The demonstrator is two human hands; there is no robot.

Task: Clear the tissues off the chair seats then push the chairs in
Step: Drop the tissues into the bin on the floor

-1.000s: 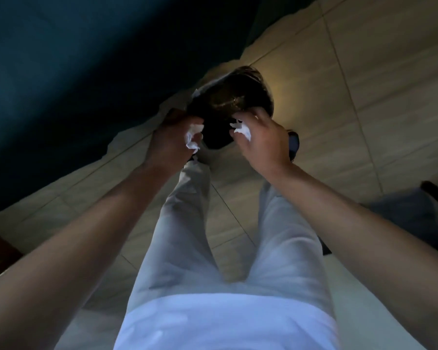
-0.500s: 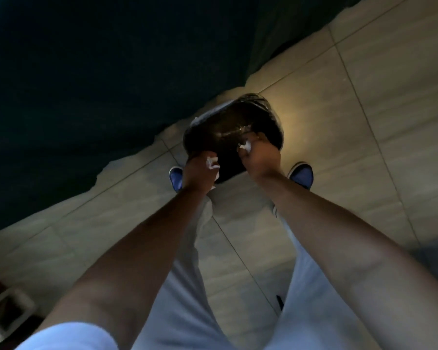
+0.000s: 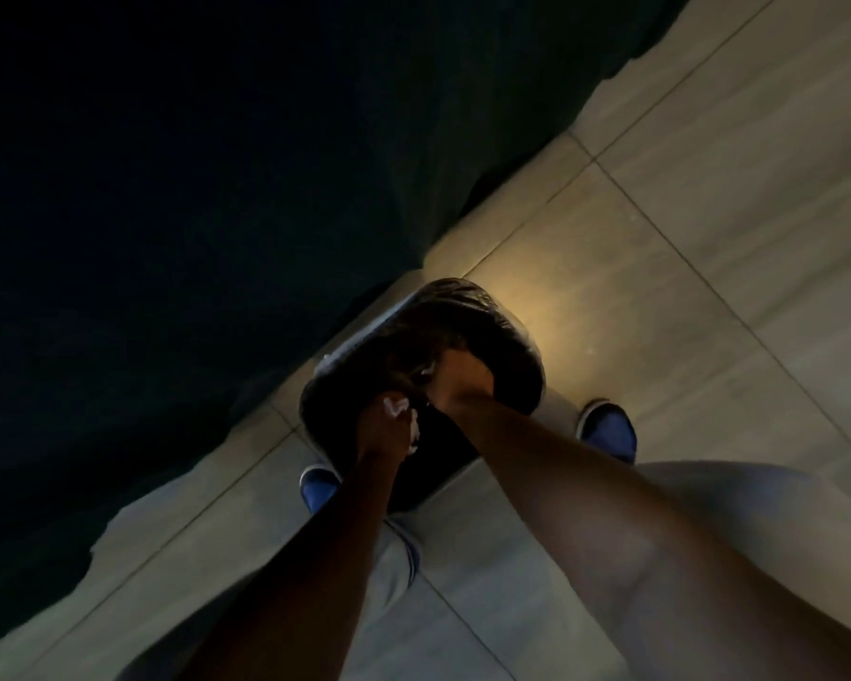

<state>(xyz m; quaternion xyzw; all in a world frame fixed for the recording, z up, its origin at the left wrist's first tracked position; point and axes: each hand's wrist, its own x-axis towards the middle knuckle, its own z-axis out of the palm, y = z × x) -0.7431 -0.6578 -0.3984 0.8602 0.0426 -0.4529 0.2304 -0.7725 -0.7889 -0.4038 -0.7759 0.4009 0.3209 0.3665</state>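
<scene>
A round bin [image 3: 517, 336] lined with a dark plastic bag stands on the floor between my feet. My left hand [image 3: 382, 427] grips a crumpled white tissue [image 3: 398, 406] at the bin's near rim. Inside the bin's mouth my right hand [image 3: 458, 380] reaches down, and a small white bit of tissue [image 3: 426, 371] shows at its fingertips. Whether those fingers still pinch that tissue is too dark to tell. No chair is in view.
Beige floor tiles [image 3: 684, 238] spread to the right and below. A large dark curtain or cloth [image 3: 192, 189] fills the upper left, close behind the bin. My blue shoes [image 3: 610, 430] stand on either side of the bin.
Both hands have moved down toward the bin; the right hand has gone into its mouth and the left has reached the near rim. I have leaned closer.
</scene>
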